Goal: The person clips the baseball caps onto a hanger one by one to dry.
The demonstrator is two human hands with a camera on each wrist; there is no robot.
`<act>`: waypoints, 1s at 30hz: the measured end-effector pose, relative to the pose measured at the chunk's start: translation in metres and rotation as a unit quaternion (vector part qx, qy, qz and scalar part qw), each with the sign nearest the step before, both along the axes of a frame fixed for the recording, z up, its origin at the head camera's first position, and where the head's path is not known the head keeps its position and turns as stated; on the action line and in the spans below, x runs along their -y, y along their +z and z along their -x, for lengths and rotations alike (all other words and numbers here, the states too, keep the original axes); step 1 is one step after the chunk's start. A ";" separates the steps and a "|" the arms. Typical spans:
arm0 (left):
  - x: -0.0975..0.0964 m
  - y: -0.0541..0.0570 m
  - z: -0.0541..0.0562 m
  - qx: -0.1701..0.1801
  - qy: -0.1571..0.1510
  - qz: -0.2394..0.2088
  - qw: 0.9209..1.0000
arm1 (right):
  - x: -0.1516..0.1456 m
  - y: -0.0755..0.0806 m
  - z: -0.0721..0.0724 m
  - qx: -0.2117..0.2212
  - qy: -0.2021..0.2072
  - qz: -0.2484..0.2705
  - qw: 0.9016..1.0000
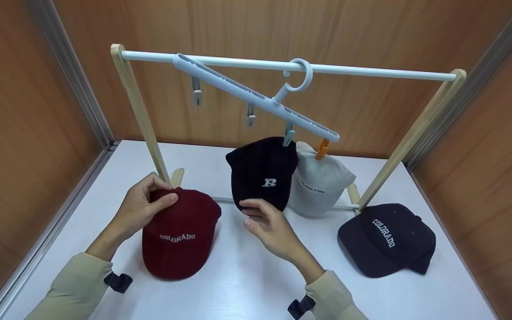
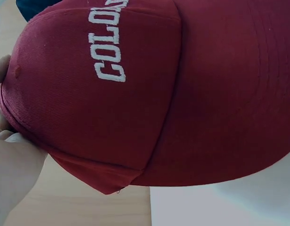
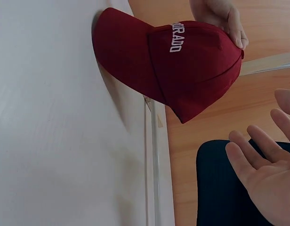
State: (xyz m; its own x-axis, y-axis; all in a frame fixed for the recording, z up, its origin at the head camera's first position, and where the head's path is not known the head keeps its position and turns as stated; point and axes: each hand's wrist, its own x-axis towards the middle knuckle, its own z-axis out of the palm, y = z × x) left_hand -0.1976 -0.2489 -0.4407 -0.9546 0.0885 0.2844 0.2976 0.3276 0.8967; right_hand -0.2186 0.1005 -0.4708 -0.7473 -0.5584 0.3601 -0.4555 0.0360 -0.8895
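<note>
My left hand [image 1: 142, 202] pinches a dark red baseball cap [image 1: 180, 253] by its crown, thumb in front; the brim hangs down and the white COLORADO lettering faces me. In the left wrist view the red cap [image 2: 135, 103] fills most of the picture. My right hand [image 1: 274, 231], fingers spread and loosely bent, holds nothing; it overlaps the lower edge of a black cap [image 1: 256, 169] with an R. That cap hangs from a teal clip [image 1: 289, 137] on a pale blue hanger [image 1: 238, 91]. Beside it a light grey cap [image 1: 318, 195] hangs from an orange clip [image 1: 322, 150].
The hanger hooks over the white rod [image 1: 371, 71] of a wooden-legged rack, its right end tilted down. Two grey clips, one a left clip [image 1: 197, 95] and one a middle clip [image 1: 250, 119], hold nothing. A navy cap [image 1: 394, 235] lies on the white table [image 1: 238, 289] at right.
</note>
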 end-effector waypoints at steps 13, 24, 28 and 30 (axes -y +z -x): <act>-0.025 0.012 -0.008 -0.051 -0.023 0.033 0.998 | 0.011 0.006 -0.001 -0.047 -0.027 -0.017 0.998; -0.050 0.024 -0.013 -0.061 -0.066 0.025 0.996 | 0.020 0.016 -0.001 -0.108 -0.071 -0.029 0.991; -0.057 0.025 -0.013 -0.059 -0.081 0.024 0.995 | 0.023 0.019 -0.001 -0.106 -0.063 -0.035 0.992; -0.060 0.025 -0.013 -0.059 -0.086 0.021 0.994 | 0.024 0.019 -0.001 -0.100 -0.054 -0.036 0.993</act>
State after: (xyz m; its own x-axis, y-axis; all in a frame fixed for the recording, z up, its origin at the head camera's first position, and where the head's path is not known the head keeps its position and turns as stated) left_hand -0.1846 -0.1886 -0.4162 -0.8841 0.2618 0.3870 0.4555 0.2982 0.8388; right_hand -0.2178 0.0760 -0.4515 -0.7224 -0.5081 0.4690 -0.6120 0.1541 -0.7757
